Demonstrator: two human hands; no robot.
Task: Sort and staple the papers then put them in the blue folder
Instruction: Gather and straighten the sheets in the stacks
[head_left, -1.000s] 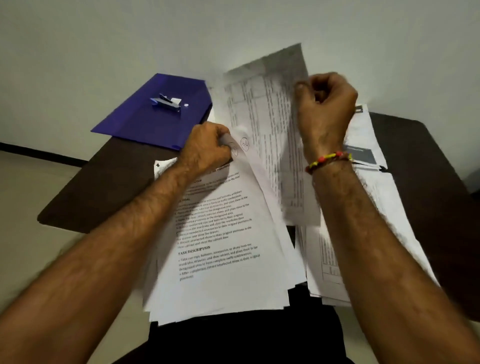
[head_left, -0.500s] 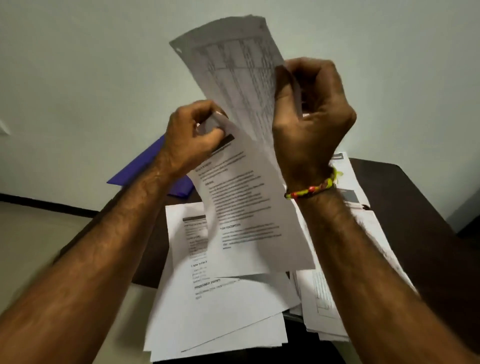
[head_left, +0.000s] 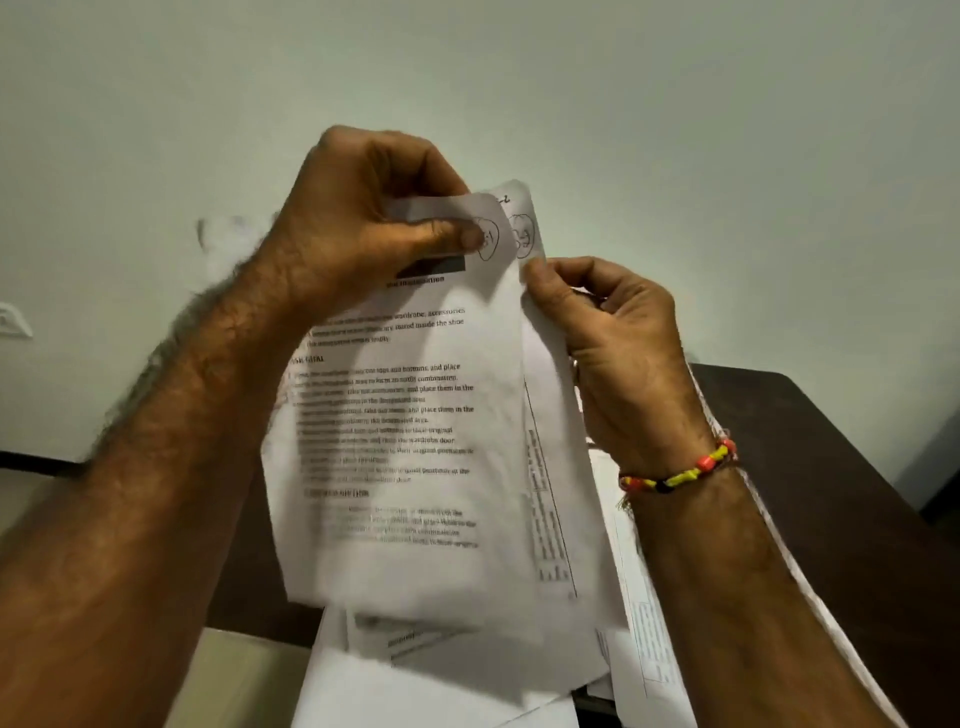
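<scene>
**Two sheets held up over the paper pile**

From my remote seat, starting at the left: the left hand (head_left: 374, 218) is raised in front of the wall (head_left: 727, 130), its thumb and curled fingers pinching the top edge of a printed sheet (head_left: 405, 457). That sheet hangs down facing me, with blocks of text, a dark header bar and a hand-drawn circle near the top corner.

Just behind it, offset to the right, I see a second sheet (head_left: 550, 467) with a table printed along its edge and another circled mark at the top. The right hand (head_left: 618, 353) pinches this sheet's upper edge between thumb and bent fingers; a beaded bracelet (head_left: 680, 473) sits on that wrist.

Below both sheets, loose papers (head_left: 415, 686) lie spread on the dark table (head_left: 831, 467). I see no folder or other container here.
</scene>
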